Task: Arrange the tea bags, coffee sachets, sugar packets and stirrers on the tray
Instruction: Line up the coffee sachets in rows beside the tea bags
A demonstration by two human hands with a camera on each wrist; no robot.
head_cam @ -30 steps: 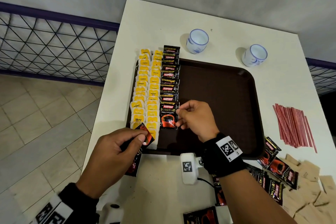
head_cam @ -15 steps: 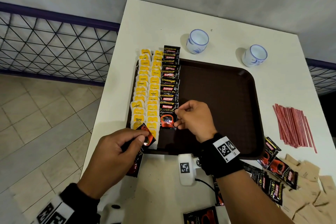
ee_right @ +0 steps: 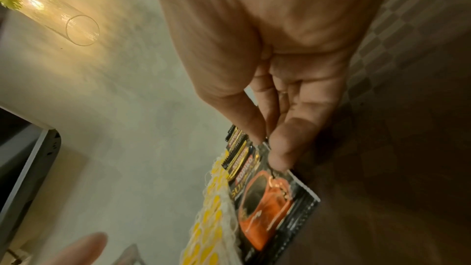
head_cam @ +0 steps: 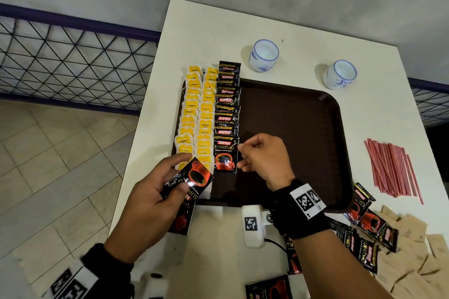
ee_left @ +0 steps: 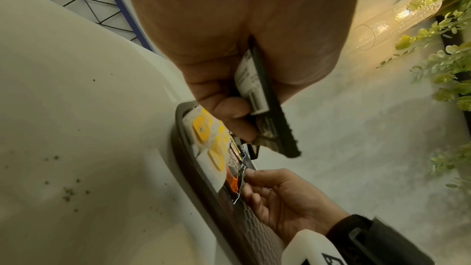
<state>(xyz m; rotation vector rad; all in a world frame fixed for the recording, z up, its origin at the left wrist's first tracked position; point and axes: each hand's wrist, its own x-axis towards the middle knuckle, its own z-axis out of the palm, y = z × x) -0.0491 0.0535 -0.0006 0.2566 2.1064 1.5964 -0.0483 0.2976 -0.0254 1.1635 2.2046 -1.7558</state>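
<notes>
Two tea-bag columns [head_cam: 198, 114], one coffee-sachet column [head_cam: 227, 114] running near-to-far — right hand [head_cam: 264, 160] pinches the nearest sachet [head_cam: 225, 156], left hand [head_cam: 145, 204] grips spares [head_cam: 187, 183].

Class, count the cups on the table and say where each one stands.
2. One cup stands beyond the tray's far edge, near the coffee sachet column; the other cup stands off the tray's far right corner. None seems hidden.

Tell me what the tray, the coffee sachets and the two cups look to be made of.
Tray: likely moulded plastic, dark brown, matte; the wrist view shows a textured floor and a rolled rim.
Coffee sachets: glossy printed film, probably foil-lined; they glint and have crimped, serrated ends.
Cups: apparently glazed ceramic, white with blue painting, a soft sheen.
</notes>
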